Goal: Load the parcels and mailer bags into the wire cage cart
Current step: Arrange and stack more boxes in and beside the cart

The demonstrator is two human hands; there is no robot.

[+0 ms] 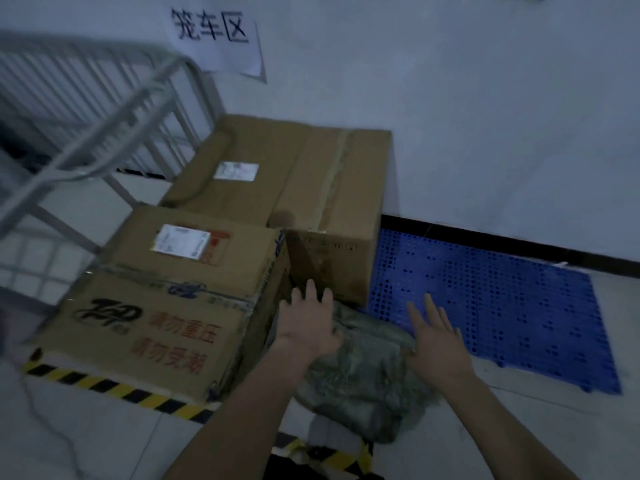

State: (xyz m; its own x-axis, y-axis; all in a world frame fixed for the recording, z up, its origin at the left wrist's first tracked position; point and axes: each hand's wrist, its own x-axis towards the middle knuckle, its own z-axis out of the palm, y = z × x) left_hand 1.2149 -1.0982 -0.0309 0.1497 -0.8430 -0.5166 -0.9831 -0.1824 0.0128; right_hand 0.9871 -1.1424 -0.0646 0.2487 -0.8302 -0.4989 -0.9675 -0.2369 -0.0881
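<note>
Hands first: your left hand (308, 323) is spread flat with straight fingers over the upper left of the grey-green mailer bag (363, 379), and your right hand (436, 348) is flat too, fingers straight and together, at the bag's right edge. Neither one is curled around anything, and the view doesn't show whether your palms are touching the plastic. The bag lies on the floor, partly on the blue perforated pallet (502, 306), right in front of the tall taped box (332, 202) and just beside the printed box (166, 306) with the red lettering. Behind that one sits a flat box (235, 168) with a white label. To your left is the wire cage cart (86, 116), blurred, well apart from the bag. There's yellow-black tape (114, 386) on the floor by the printed box and a paper sign (214, 39) up on the wall.
</note>
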